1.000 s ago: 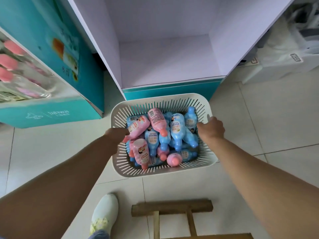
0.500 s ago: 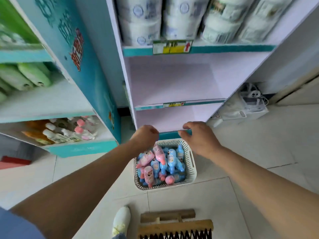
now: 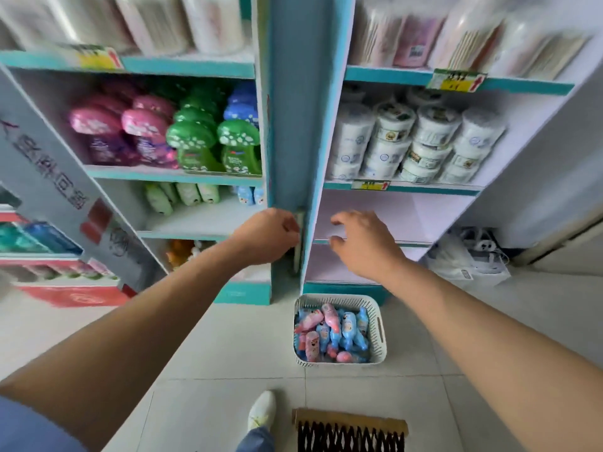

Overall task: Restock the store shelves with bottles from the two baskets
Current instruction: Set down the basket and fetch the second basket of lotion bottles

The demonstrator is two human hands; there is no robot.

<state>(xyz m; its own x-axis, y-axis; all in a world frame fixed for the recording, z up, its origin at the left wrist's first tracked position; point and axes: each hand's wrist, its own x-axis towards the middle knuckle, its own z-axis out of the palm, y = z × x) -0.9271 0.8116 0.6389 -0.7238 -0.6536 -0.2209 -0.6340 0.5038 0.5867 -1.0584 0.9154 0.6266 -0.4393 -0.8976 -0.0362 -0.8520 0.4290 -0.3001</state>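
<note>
Before us stand the shelves [image 3: 391,220], their two lower right bays bare. On the floor below sits the basket [image 3: 380,334], full of small bottles [image 3: 329,331]: light, smooth plastic, we judge, best taken round the body. Our left hand [image 3: 267,236] is curled, our right hand [image 3: 365,243] spread, neither holding anything. We see only one basket; upper stock is blurred.

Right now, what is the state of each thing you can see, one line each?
Left hand: raised, fingers curled, holding nothing visible.
Right hand: raised, open, empty.
White basket: on the floor, full of pink and blue bottles lying down.
Lower right shelf: empty.
Shelf of white tubs: stocked, stacked.
Green bottles: upright on the left shelf.
</note>
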